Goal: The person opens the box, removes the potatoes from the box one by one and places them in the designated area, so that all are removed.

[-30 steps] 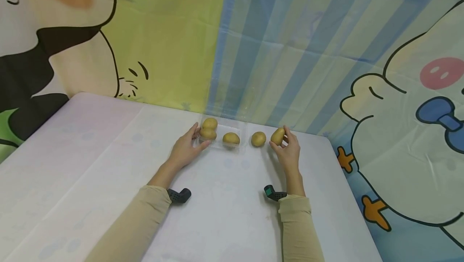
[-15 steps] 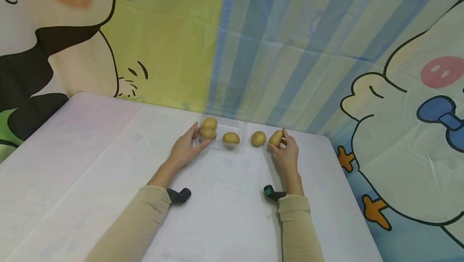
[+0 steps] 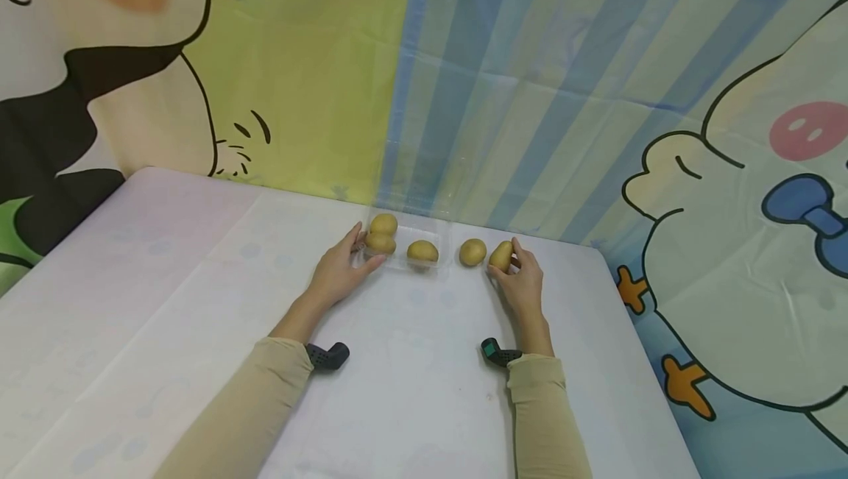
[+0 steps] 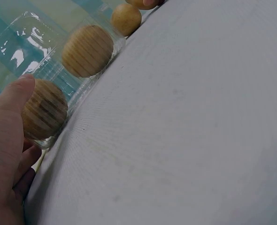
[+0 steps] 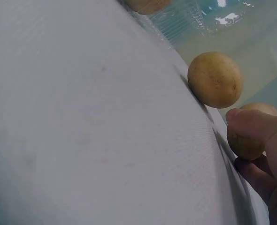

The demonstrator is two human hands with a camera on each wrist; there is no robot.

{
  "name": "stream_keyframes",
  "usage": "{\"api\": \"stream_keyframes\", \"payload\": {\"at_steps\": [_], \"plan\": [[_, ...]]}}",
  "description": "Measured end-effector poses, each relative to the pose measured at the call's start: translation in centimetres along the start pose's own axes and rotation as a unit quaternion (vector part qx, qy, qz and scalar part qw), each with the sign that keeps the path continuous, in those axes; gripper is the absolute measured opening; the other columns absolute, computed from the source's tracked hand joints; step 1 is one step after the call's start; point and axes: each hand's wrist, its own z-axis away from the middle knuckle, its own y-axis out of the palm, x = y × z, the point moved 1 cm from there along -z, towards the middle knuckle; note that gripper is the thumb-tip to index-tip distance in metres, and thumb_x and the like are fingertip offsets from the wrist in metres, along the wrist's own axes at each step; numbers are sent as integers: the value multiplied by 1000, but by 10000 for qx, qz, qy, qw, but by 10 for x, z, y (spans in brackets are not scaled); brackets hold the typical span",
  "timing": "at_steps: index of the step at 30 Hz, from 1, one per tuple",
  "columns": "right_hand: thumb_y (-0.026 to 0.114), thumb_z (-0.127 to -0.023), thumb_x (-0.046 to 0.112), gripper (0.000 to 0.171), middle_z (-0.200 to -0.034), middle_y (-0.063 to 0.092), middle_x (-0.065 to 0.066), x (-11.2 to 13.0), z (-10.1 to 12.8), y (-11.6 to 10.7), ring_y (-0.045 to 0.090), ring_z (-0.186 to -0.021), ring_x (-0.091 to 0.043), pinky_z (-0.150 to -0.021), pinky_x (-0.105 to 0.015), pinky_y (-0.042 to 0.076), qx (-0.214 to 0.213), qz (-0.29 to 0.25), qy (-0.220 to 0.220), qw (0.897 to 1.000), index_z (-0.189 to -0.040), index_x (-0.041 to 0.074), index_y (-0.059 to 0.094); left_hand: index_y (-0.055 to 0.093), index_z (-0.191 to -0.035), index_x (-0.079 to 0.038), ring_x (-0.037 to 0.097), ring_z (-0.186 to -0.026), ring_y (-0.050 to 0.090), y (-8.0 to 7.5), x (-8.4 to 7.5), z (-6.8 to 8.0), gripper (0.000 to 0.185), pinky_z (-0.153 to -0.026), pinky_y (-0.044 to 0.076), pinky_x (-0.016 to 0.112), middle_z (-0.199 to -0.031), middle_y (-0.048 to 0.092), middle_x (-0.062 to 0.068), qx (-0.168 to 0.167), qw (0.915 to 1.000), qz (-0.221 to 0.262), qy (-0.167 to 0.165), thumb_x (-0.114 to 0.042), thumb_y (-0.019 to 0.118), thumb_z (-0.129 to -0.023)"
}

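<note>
A clear plastic container [image 3: 419,232] stands near the table's far edge with three potatoes inside. Two of these, a rear potato [image 3: 383,224] and a front potato [image 3: 380,244], sit at its left end; another potato [image 3: 422,252] sits to the right. My left hand [image 3: 338,274] grips the container's left end, thumb on the near wall, as the left wrist view shows. Beside the container a loose potato [image 3: 472,252] lies on the table. Just right of it, my right hand [image 3: 525,284] holds an upright potato [image 5: 245,143] between thumb and fingers.
The white-covered table [image 3: 411,391] ends at a patterned curtain [image 3: 517,96] close behind the container. The container's raised clear lid [image 4: 23,47] leans at the back. Each wrist carries a black camera mount, such as the left mount [image 3: 327,357].
My right hand has moved slightly left with its potato, closer to the loose potato, and the held potato stands more upright. The left hand and container have stayed in place.
</note>
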Motion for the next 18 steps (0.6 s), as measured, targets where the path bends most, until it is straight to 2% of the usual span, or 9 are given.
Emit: {"api": "stream_keyframes", "payload": {"at_steps": [10, 18], "plan": [[77, -70, 23, 78, -126, 50, -12, -3, -2, 2, 56, -109, -30, -86, -31, 51, -53, 92, -77, 9999, -138, 16, 38, 13, -146, -20, 25, -126, 42, 0, 0, -1, 90, -105, 29, 48, -144, 36, 3, -9, 10000, 22, -13, -66, 50, -78], [76, -72, 23, 75, -132, 48, -9, -4, -2, 4, 56, -110, -28, -86, -31, 51, 7, 151, 102, 9998, -137, 17, 39, 13, -146, -19, 26, -126, 43, -1, -1, 0, 90, -105, 29, 48, -143, 37, 5, 13, 10000, 55, -37, -65, 50, -78]]}}
